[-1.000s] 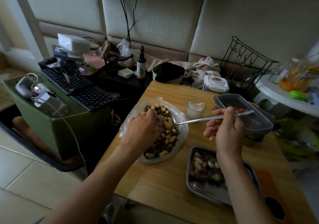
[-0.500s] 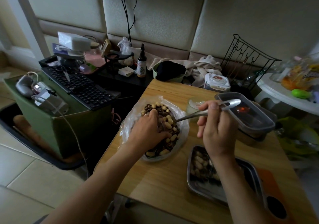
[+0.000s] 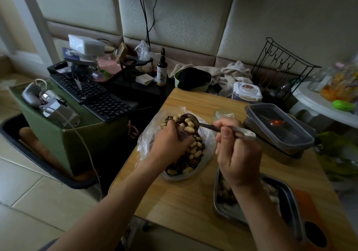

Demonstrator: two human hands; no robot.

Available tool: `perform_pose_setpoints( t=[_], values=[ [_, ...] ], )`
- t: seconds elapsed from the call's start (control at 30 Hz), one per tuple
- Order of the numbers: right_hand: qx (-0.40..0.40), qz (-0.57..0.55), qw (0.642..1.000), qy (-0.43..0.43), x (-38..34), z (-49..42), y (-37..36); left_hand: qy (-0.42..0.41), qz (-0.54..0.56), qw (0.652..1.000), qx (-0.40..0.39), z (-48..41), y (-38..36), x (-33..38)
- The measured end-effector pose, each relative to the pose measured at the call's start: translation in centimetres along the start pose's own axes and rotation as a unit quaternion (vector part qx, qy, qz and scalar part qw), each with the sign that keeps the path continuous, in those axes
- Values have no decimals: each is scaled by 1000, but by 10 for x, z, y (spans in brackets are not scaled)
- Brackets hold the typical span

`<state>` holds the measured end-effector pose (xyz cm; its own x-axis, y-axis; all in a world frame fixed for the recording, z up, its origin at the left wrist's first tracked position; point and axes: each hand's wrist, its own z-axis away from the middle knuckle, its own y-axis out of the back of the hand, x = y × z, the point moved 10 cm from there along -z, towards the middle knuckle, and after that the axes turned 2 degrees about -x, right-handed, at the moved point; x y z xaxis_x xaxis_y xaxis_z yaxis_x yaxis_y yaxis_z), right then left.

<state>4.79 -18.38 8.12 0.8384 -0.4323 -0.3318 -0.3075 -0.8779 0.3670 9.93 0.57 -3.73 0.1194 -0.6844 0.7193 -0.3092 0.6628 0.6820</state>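
Seen from the head camera, a wooden table (image 3: 184,202) is carrying an open plastic bag (image 3: 147,140) of peanuts (image 3: 195,150) mixed with dark strips, with a metal tray (image 3: 288,190) lying just beside it on the near right and partly hiding under the right forearm. A lidded plastic container (image 3: 279,125) and a small glass (image 3: 222,114) are sitting behind the bag, and a keyboard (image 3: 96,98) is resting well off to the left. The left hand (image 3: 170,142) is reaching down into the bag, its fingers curling among the peanuts and covering part of them; whether it is gripping any cannot be told. The right hand (image 3: 238,154) is hovering above the bag's right edge, pinching the handle of a spoon (image 3: 207,125) whose bowl, loaded with peanuts, is hanging over the bag's far end, touching the left fingertips
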Motion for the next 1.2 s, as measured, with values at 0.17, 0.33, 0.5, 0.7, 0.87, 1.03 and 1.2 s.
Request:
perform_pose_setpoints(
  t=[0.17,0.33,0.5,0.7,0.87,1.03,1.2],
  values=[
    [2,3,999,36,-15,-1,1,39,152,988,9,-4,1,-7],
    [14,3,998,53,-19,-4,6,48,244,969,0,-4,0,-2],
    [33,10,997,65,-24,-7,12,25,281,959,13,-5,2,8],
    [36,17,997,67,-25,-9,14,-20,208,977,36,-3,8,16],
    [69,6,997,-42,9,-5,24,-42,149,987,36,0,11,20],
    [106,-78,969,-210,45,3,35,-29,181,979,90,4,33,19],
    [105,-156,905,-382,74,26,23,-24,167,979,116,4,49,8]
  ],
)
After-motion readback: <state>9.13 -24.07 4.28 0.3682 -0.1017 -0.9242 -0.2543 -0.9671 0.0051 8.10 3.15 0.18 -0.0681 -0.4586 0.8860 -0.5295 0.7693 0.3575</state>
